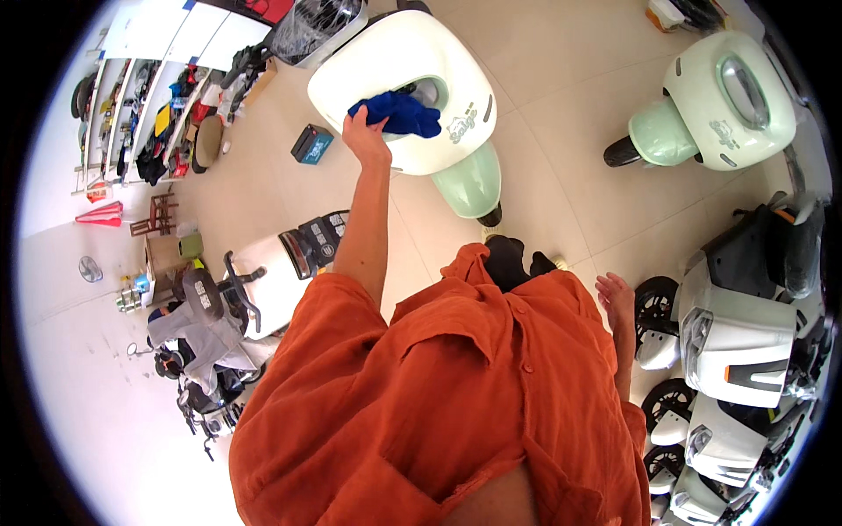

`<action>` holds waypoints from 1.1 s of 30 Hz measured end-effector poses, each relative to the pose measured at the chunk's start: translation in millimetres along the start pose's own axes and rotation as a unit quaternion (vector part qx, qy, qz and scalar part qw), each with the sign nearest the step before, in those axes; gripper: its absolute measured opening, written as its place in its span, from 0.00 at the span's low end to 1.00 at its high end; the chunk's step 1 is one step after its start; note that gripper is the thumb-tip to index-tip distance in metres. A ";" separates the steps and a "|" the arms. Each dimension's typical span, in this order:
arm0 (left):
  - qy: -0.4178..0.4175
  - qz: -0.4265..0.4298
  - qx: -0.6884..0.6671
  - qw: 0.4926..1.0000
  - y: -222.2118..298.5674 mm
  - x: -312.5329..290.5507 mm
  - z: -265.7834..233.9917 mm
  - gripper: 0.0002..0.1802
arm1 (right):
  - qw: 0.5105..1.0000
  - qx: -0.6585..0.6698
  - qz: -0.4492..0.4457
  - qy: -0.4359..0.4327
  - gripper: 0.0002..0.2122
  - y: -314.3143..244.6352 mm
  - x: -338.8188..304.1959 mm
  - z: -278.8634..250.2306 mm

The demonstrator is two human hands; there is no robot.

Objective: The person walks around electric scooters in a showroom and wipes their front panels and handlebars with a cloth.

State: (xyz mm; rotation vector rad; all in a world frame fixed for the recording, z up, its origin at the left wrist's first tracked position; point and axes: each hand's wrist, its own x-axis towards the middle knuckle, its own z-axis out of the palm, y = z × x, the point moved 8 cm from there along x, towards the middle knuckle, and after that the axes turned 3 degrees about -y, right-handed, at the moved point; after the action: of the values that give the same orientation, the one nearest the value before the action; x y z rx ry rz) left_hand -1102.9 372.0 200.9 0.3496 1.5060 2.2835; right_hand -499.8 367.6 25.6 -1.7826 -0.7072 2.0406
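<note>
My left hand (366,138) reaches forward and grips one end of a dark blue cloth (405,114). The cloth lies bunched over the front panel of a cream scooter (465,70), partly covering its oval headlight (428,91). Below that panel sits a pale green front mudguard (471,184) over a black tyre. Down at my right side hangs my right hand (614,294), its fingers apart and loosely curled, holding nothing. It is nearest to the wheel of a parked white scooter (737,342).
A boxed battery (312,145) stands on the floor left of the cream scooter. Another cream and green scooter (732,101) is at the far right. Several white scooters line the right side. A pale scooter (272,280) stands left, near crowded shelves (145,114).
</note>
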 end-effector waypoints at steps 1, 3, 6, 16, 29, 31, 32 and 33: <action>0.022 0.021 0.021 0.999 -4.7 -0.5 -7.4 0.11 | 1.000 0.001 0.003 0.000 0.18 4.4 -2.4 1.7; 0.109 0.082 0.049 0.989 -4.9 -12.1 -17.9 0.12 | 1.000 0.023 0.010 0.001 0.18 10.9 -4.7 0.5; 0.210 0.054 0.056 0.975 -28.4 -25.6 -40.9 0.10 | 0.999 0.042 0.008 -0.015 0.21 25.5 1.9 -6.6; -0.046 0.213 0.364 0.905 -7.1 -30.8 114.6 0.10 | 0.998 0.066 -0.010 0.001 0.18 11.4 5.7 -24.7; -0.080 0.160 0.545 0.819 -68.9 -9.4 -83.3 0.14 | 0.997 0.069 -0.003 0.022 0.18 -2.2 1.6 -29.1; -0.021 0.152 0.570 0.807 -32.3 -8.9 -106.8 0.14 | 0.997 0.065 0.024 0.023 0.18 19.4 8.0 -38.9; -0.008 0.145 0.585 0.798 -15.1 -2.6 -119.8 0.13 | 0.998 0.054 0.017 0.003 0.18 23.7 13.2 -40.7; 0.004 0.137 0.599 0.789 -1.6 4.5 -130.8 0.13 | 0.999 0.047 0.018 0.000 0.18 38.4 27.3 -50.8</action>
State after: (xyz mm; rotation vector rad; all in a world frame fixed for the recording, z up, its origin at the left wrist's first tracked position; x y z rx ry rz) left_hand -1159.9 266.9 147.9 0.9100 2.8759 1.1161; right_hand -451.4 358.8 -23.1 -1.7554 -0.5734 2.0617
